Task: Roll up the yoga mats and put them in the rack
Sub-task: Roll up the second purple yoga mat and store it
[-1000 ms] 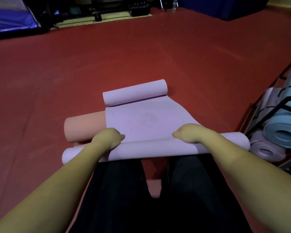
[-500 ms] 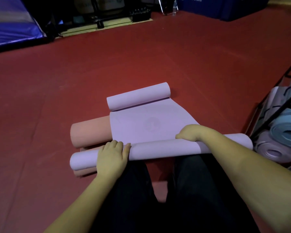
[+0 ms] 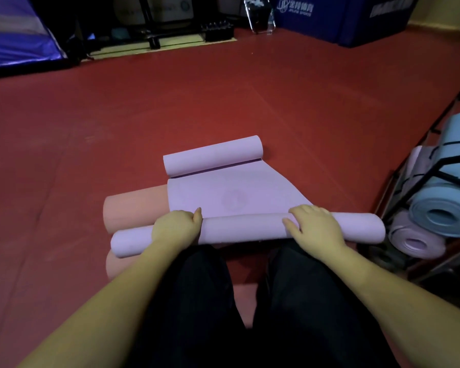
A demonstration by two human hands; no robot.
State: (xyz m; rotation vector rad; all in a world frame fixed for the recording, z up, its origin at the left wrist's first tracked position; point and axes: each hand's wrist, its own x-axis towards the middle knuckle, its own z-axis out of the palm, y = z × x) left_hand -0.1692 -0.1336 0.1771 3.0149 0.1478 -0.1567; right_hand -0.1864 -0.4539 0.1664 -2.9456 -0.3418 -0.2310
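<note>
Red floor under lilac mat, pink rolls, rack.

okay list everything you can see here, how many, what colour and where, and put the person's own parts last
lilac mat: one, lilac, floor centre, rolled at both ends
pink mats: two rolls, salmon pink, under the lilac mat's left side
rack: one, black wire, right edge
racked mats: blue and lilac rolls, number unclear, in the rack
floor: one, red
crash pad: one, blue, far right
legs: two, dark trousers, bottom centre
left hand; right hand: both on the near roll
</note>
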